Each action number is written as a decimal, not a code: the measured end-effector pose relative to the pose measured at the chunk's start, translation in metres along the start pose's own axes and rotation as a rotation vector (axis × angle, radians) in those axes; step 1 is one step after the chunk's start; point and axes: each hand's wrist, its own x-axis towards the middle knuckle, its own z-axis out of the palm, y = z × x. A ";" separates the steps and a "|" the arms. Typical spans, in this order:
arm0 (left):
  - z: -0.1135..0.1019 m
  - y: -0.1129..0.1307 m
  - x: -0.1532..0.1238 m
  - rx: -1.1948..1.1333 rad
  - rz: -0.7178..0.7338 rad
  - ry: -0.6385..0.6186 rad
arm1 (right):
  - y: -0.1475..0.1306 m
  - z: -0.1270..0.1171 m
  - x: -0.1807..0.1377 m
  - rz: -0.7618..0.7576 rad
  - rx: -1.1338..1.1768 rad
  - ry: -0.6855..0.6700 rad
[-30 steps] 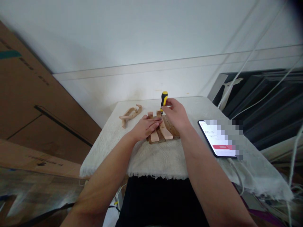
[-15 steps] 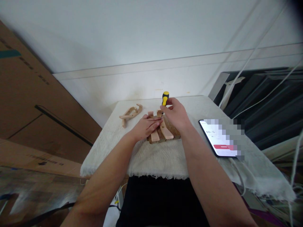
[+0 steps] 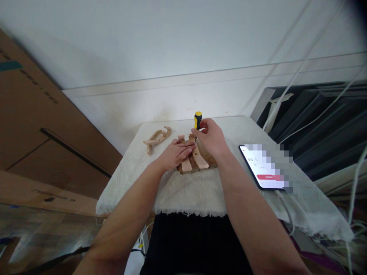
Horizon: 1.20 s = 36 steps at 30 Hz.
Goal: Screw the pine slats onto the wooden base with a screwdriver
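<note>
My right hand (image 3: 211, 136) is closed around a yellow-and-black screwdriver (image 3: 197, 120). The tool stands nearly upright, its tip down at a pale curved wooden piece (image 3: 200, 157). A small hole shows in that piece. Beside it lies a second pale wooden piece (image 3: 186, 164), partly under my left hand (image 3: 176, 153). Both pieces rest on a darker wooden board (image 3: 196, 169). My left hand lies flat across them, fingers stretched out towards the screwdriver tip. Whether a screw sits under the tip is too small to tell.
Loose wooden hook-shaped pieces (image 3: 157, 138) lie at the back left of the cloth-covered table (image 3: 137, 168). A phone (image 3: 262, 175) with a cable lies on the right. Behind is a white wall (image 3: 172, 100); a large cardboard box (image 3: 51, 126) stands left.
The screwdriver handle has turned, with more black now facing right, and stands slightly more upright. My left hand keeps its place on the wood. The whole view has shifted a little.
</note>
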 end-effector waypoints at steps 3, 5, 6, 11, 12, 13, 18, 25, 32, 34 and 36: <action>-0.001 0.000 0.000 0.014 -0.003 -0.008 | 0.001 0.000 0.000 -0.009 0.018 -0.007; 0.000 0.000 0.001 0.019 -0.002 -0.009 | 0.002 0.001 0.000 -0.018 0.034 -0.017; 0.000 0.000 0.001 0.020 0.000 -0.007 | 0.002 0.001 0.000 -0.024 0.037 -0.020; -0.001 0.000 0.001 0.024 0.017 -0.004 | 0.003 0.001 0.000 -0.057 0.028 -0.033; -0.001 0.000 0.001 0.028 0.020 -0.007 | 0.003 0.001 0.000 -0.062 0.027 -0.038; -0.001 0.000 0.001 0.032 0.024 -0.009 | 0.002 0.001 0.001 -0.067 0.027 -0.043; -0.002 -0.001 0.000 0.024 0.055 -0.015 | 0.002 0.000 0.001 -0.075 0.018 -0.066; -0.004 0.003 0.000 -0.012 0.088 -0.018 | 0.005 0.001 0.000 -0.130 -0.004 -0.090; -0.002 -0.001 -0.001 -0.024 0.060 -0.013 | 0.003 -0.001 0.000 -0.124 -0.064 -0.103; -0.001 -0.003 -0.001 -0.025 0.048 -0.018 | 0.003 -0.001 0.000 -0.119 -0.061 -0.109; -0.001 -0.003 -0.001 -0.024 0.045 -0.009 | 0.003 -0.001 -0.001 -0.122 -0.069 -0.110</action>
